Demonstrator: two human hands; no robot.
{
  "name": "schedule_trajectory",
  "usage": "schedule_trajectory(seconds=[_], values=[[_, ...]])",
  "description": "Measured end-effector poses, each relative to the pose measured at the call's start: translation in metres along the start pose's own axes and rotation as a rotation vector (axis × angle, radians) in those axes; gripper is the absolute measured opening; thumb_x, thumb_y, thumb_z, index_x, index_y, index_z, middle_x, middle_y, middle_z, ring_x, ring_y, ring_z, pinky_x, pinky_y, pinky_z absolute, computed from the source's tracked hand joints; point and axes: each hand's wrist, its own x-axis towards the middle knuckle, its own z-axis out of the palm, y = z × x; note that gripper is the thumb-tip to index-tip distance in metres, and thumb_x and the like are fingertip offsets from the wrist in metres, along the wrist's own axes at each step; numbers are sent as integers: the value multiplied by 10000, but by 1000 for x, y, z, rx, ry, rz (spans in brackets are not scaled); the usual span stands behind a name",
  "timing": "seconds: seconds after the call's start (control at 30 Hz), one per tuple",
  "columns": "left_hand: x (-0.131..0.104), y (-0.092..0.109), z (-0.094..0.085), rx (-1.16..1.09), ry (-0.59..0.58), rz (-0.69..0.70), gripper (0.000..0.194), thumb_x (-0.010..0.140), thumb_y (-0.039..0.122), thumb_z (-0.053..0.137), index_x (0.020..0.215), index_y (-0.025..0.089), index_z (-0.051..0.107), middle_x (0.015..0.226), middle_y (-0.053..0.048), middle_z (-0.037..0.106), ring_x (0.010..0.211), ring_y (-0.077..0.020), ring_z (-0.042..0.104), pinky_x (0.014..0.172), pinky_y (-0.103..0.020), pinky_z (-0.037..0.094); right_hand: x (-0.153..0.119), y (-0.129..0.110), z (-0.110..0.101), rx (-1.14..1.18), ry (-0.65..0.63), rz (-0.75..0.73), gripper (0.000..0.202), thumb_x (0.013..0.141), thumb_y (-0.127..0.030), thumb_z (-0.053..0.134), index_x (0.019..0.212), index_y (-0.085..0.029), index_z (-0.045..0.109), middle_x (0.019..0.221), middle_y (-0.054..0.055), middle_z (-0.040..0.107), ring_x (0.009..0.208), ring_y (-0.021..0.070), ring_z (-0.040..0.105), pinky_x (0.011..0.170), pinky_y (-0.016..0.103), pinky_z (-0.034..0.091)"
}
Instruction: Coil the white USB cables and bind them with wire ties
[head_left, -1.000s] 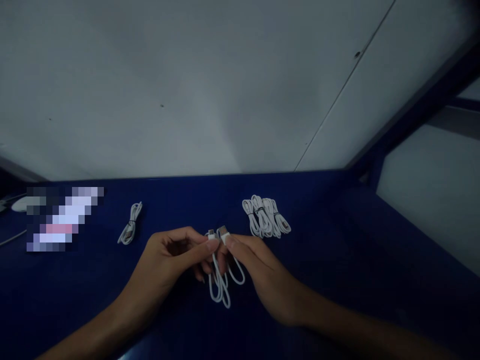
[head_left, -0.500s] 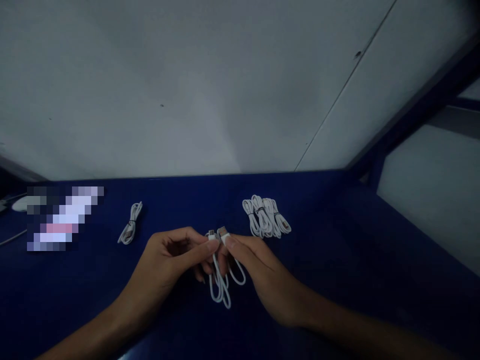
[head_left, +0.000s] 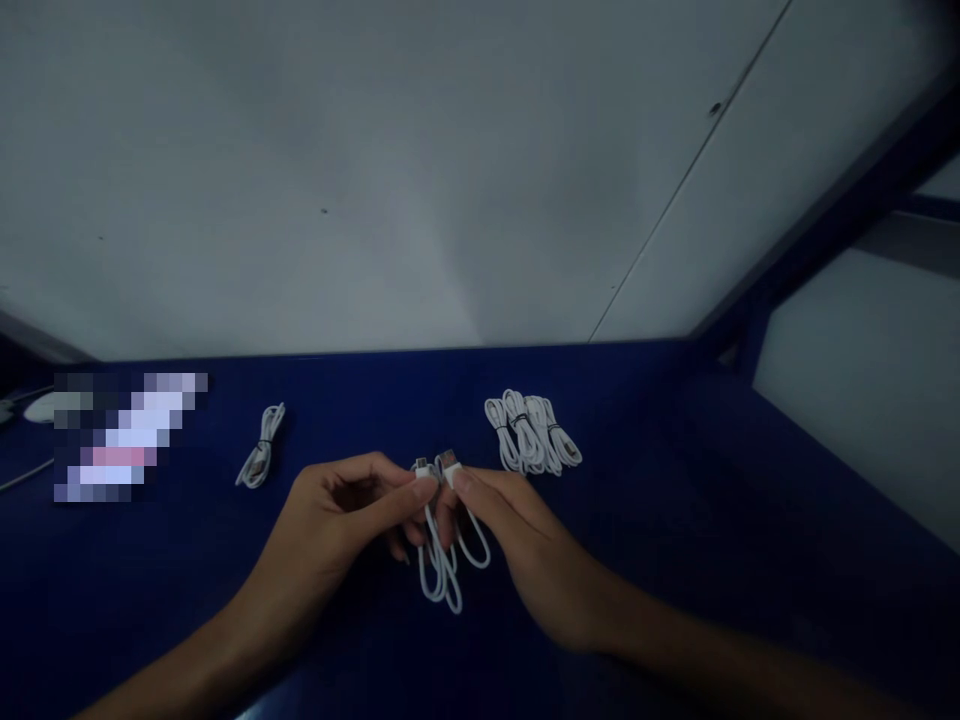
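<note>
Between my hands hangs a looped white cable (head_left: 452, 583), its two plugs pointing away from me. My left hand (head_left: 352, 510) pinches the smaller plug (head_left: 422, 468) between thumb and fingers. The wider USB plug (head_left: 451, 465) is pinched in my right hand (head_left: 525, 540), close beside the first. Coils of the cable dangle below my fingertips over the blue table. Just beyond my right hand lie several bundled white cables (head_left: 532, 432) with dark ties. One more tied white cable (head_left: 261, 446) lies beyond my left hand.
At the far left of the blue table (head_left: 375, 400) are a pixelated bright object (head_left: 131, 440), a white rounded object (head_left: 56, 406) and a white cord (head_left: 26, 475). A pale wall (head_left: 375, 200) rises behind, and blue frame bars (head_left: 817, 220) stand at the right.
My right hand has tilted the wider plug slightly, and the hanging loops have lifted a little. The cables on the table lie as before.
</note>
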Motion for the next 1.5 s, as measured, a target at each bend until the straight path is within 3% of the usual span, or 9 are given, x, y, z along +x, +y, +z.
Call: schedule_trajectory(seconds=[0.5,0.77,1.03,1.3,1.5], values=[[0,-1,-4,74,35,37,173,866,351,909,779,217,842,691,-28,807,622,-149,698,611,-214,564,1,0,1,-46,54,7,506,1196,-422,379,788,-224,602,917,29,684,976,205,656,943,345,485],[0,-2,-4,56,31,53,123,852,291,903,768,228,838,679,-19,793,620,-154,690,607,-221,562,-1,-3,1,-66,68,55,496,1189,-441,382,805,-235,619,944,35,702,980,213,646,946,356,493],[-1,-1,-3,37,20,50,96,867,259,884,783,235,846,700,-12,803,638,-138,696,618,-195,557,1,-2,1,-28,46,1,502,1191,-422,385,778,-234,598,954,36,727,1011,205,679,958,339,511],[0,1,-3,49,19,35,155,887,361,892,823,224,863,701,-23,802,622,-143,697,605,-202,563,4,-4,1,5,20,-5,472,1179,-431,450,783,-221,597,919,30,684,936,189,641,914,335,505],[1,-1,-5,43,13,41,175,915,407,874,952,237,897,710,-14,799,611,-141,676,602,-216,554,5,3,-1,11,-51,-5,299,1109,-396,623,907,-202,728,911,27,693,853,182,625,825,347,501]])
